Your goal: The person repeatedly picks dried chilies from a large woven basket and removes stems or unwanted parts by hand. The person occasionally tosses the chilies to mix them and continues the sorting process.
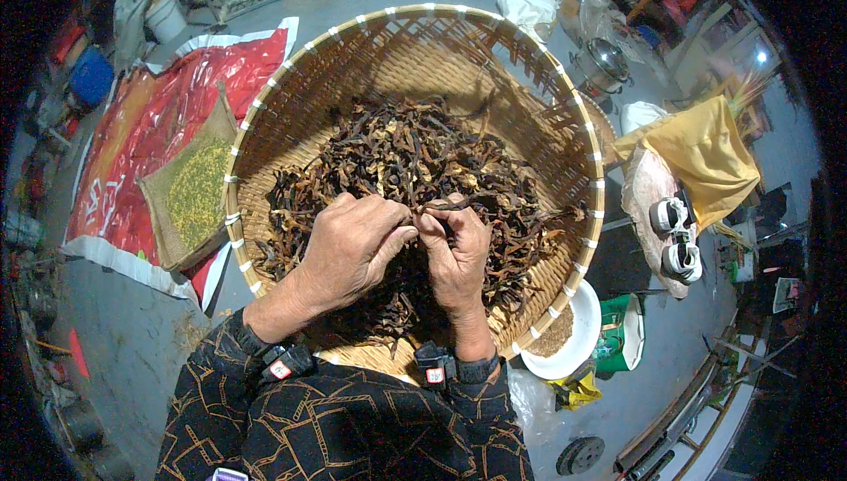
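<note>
A large round woven bamboo basket (423, 74) lies before me, its rim bound with white ties. Heaped inside are dried, twisted dark-brown plant pieces (423, 143) with some pale, papery bits among them; they look like pods. Over the middle of the heap, my left hand (351, 243) and my right hand (458, 249) meet fingertip to fingertip. Between thumb and forefinger, my right hand pinches a thin dark dried piece (453, 204). My left thumb and fingers close at the same spot, mostly hiding what they grip.
On the left, an open burlap sack (198, 196) of yellow-green grains rests on a red plastic sheet (165, 104). Right of the basket are a white basin (585, 322) with brown grains, a green container (622, 332), a yellow cloth (708, 150) and a steel pot (599, 65).
</note>
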The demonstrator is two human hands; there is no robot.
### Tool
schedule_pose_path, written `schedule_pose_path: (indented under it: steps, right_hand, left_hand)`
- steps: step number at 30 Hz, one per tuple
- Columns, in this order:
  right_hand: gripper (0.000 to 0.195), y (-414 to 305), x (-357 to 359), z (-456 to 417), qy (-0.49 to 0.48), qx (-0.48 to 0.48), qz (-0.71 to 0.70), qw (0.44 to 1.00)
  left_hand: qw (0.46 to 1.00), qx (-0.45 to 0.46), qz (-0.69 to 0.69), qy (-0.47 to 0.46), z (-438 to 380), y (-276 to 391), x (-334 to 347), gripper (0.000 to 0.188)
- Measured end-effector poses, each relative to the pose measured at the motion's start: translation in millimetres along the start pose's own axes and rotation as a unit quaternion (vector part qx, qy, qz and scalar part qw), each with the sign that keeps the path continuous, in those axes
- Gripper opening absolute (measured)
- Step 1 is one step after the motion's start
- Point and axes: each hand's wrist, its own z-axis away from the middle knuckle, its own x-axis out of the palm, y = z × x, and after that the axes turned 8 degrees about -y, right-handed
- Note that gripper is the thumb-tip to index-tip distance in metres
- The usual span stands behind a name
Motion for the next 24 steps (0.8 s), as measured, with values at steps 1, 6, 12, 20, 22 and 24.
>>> schedule_pose_path:
  steps: [1,6,12,20,22,24]
  right_hand:
    - [0.01,-1,0,0,-0.005,0.001,0.006,1.0]
    - [0.01,-3,-3,4,-0.045,0.035,-0.025,0.998]
    - [0.01,4,-1,1,-0.057,-0.011,-0.017,0.998]
    - [0.013,3,-2,2,-0.077,0.038,-0.024,0.996]
    - [0.014,4,-1,1,-0.05,0.084,-0.073,0.992]
    - [0.014,4,0,2,-0.034,0.07,-0.053,0.996]
  left_hand:
    - [1.0,0.004,-0.006,0.0,0,-1,0,0.013]
    - [1.0,0.016,-0.009,-0.012,2,-3,2,0.017]
    - [0.995,0.042,0.005,-0.085,-2,-12,-10,0.019]
    - [0.994,-0.032,0.086,-0.064,-1,-15,-26,0.018]
    - [0.988,-0.08,0.129,-0.042,1,-15,-27,0.016]
    - [0.987,-0.069,0.142,-0.022,2,-16,-26,0.016]
